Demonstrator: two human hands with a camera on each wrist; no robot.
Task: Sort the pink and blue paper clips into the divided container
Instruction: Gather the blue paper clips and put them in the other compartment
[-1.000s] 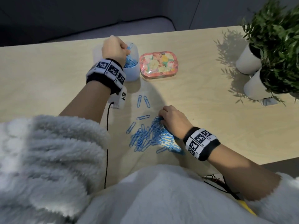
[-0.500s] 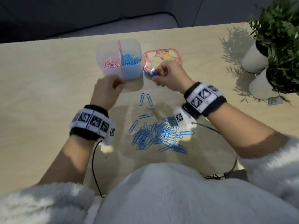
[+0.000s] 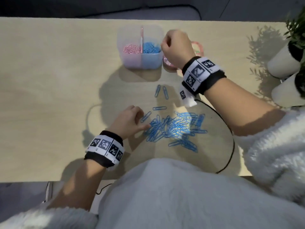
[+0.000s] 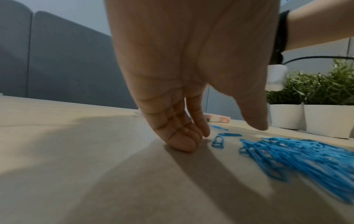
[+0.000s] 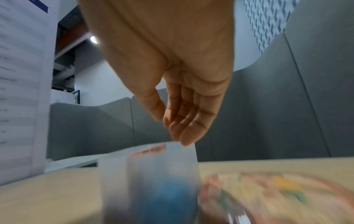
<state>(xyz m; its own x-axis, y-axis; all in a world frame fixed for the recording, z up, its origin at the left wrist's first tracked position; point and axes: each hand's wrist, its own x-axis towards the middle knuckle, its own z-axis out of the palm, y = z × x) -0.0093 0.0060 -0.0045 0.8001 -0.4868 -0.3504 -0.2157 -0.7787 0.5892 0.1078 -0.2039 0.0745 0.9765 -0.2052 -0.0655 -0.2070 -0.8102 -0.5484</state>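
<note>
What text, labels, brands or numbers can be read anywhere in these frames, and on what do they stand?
No legible words, brands or numbers in any view.
Left wristband: black-and-white square marker codes, no letters.
Right wristband: the same kind of marker codes, no letters.
White sheet at the left of the right wrist view: faint lines of print, too blurred to read.
Patterned tin: colourful print, blurred; no text can be made out.

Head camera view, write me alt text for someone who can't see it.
A person's right hand hovers at the blue side of a divided container holding pink and blue clips, while the left hand touches the edge of a pile of blue paper clips on a wooden table. White plant pots stand at the right.
</note>
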